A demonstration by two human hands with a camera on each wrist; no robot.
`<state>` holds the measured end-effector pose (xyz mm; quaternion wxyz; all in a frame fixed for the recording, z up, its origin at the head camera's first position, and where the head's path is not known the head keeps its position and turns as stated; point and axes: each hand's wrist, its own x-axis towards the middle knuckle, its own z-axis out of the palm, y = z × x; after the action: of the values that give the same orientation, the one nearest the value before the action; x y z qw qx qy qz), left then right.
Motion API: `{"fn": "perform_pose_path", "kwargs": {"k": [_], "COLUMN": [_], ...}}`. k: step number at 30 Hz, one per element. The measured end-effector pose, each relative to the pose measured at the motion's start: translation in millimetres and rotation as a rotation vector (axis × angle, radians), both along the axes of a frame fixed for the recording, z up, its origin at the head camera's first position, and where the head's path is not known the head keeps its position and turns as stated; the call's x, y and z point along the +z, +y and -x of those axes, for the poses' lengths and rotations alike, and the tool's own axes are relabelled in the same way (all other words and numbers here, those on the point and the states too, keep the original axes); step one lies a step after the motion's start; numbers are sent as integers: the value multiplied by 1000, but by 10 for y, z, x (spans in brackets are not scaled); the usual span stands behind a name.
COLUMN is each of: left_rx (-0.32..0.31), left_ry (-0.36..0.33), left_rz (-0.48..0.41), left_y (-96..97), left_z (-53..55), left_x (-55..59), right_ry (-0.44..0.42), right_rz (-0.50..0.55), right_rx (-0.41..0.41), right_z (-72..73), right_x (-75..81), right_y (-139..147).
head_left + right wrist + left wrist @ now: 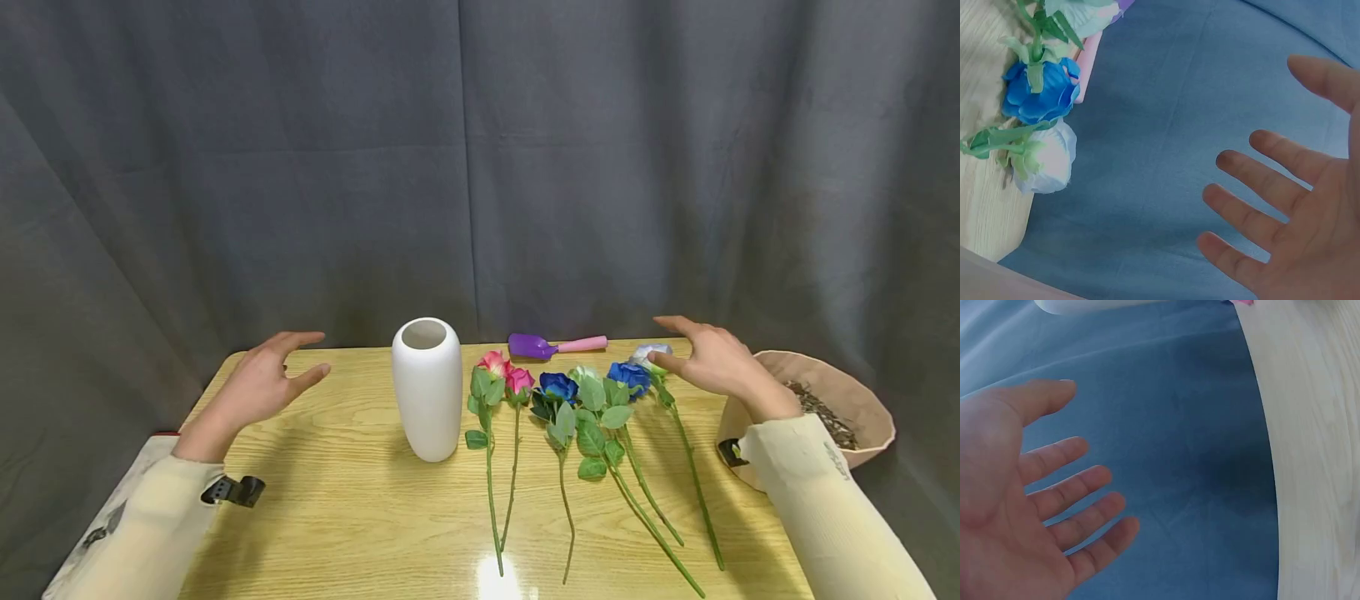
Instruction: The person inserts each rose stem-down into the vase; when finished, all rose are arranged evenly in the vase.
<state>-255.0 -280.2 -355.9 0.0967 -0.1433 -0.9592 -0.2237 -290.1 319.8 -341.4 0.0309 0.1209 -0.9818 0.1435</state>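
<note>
Both hands hover above the table with nothing in them. My left hand point(258, 379) is on the left, fingers spread and extended toward the white vase point(427, 392), which stands upright. My right hand point(716, 362) is at the right, overlapping the white rose point(651, 357) in the head view. Several roses lie in a row: pink roses point(519, 379), a dark blue rose point(558, 387), a pale rose partly behind leaves, and a brighter blue rose point(1041, 90). Their green stems point toward the near edge. In each wrist view the fingers are apart and relaxed.
A small shovel with a purple blade point(531, 346) and pink handle lies at the back edge. At the far right a pinkish fabric pot point(873, 408) holds dark brown chips, partly hidden by the right arm. A grey curtain point(480, 167) hangs behind the wooden table point(337, 517).
</note>
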Motion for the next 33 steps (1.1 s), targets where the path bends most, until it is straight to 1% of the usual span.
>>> {"fn": "perform_pose_path", "kwargs": {"k": [8, 11, 17, 27, 33], "left_rx": [-11, -18, -24, -55, -60], "left_ry": [2, -9, -38, -48, -57], "left_rz": [-138, -178, -230, -316, -358], "left_y": [107, 155, 252, 406, 484], "left_z": [-20, -27, -35, -51, -58], "left_x": [-21, -40, -119, -252, -321], "right_ry": [7, 0, -11, -17, -65], "right_rz": [55, 65, 98, 183, 239], "right_rx": [5, -1, -2, -1, -15], "right_z": [-38, -50, -70, -105, -134], "right_x": [31, 35, 20, -36, -33], "right_y": [-9, -10, -5, 8, 15]}}
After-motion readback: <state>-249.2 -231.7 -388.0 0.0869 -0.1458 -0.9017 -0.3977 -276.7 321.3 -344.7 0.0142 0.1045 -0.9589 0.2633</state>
